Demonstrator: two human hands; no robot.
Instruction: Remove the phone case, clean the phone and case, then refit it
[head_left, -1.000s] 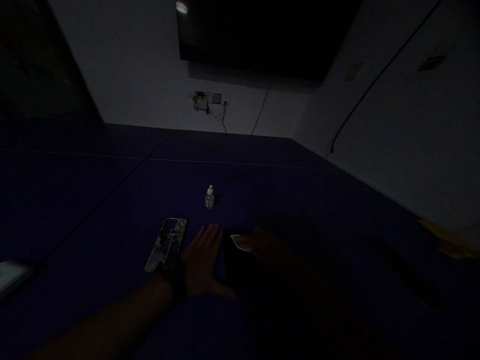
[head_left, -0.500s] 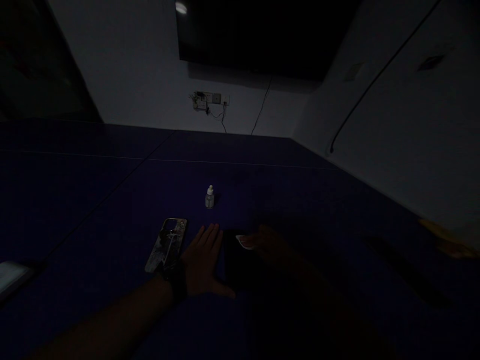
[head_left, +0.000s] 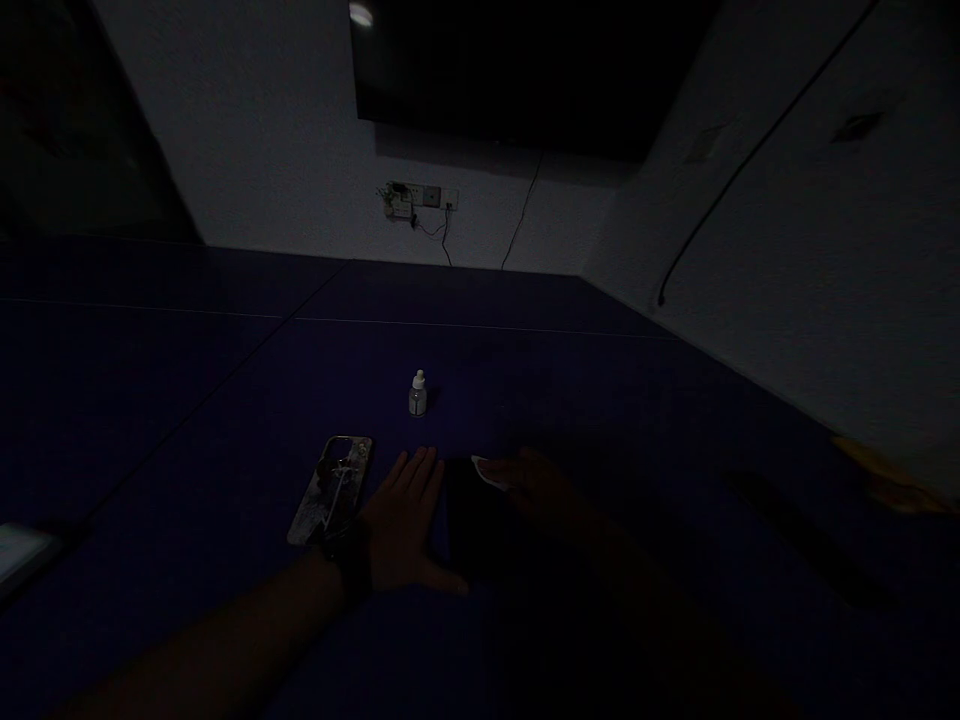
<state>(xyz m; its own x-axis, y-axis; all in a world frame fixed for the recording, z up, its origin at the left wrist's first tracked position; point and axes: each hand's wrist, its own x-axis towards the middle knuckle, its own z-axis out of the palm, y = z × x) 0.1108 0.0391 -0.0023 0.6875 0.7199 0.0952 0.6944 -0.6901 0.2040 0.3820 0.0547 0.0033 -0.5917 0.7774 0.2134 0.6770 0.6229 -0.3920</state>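
My left hand (head_left: pixel 405 525) lies flat on the dark blue surface, fingers stretched forward and thumb out to the side. Its edge rests along the left side of a black flat object (head_left: pixel 474 535), whose kind is hard to make out in the dim light. On that object my right hand (head_left: pixel 536 482) presses a small white cloth or wipe (head_left: pixel 482 470) under its fingertips. A patterned phone case (head_left: pixel 330 495) with a camera cutout lies just left of my left hand. Beyond the fingers stands a small clear bottle (head_left: pixel 418 396) with a white cap.
A long dark strip (head_left: pixel 806 535) and a yellow-orange item (head_left: pixel 885 475) lie to the right. At the left edge sits a pale box-like object (head_left: pixel 22 555). Wall sockets with cables (head_left: pixel 416 197) and a large black screen (head_left: pixel 510 70) are at the back.
The white cloth and my right fingers have shifted slightly forward on the black object. My left hand stays in place.
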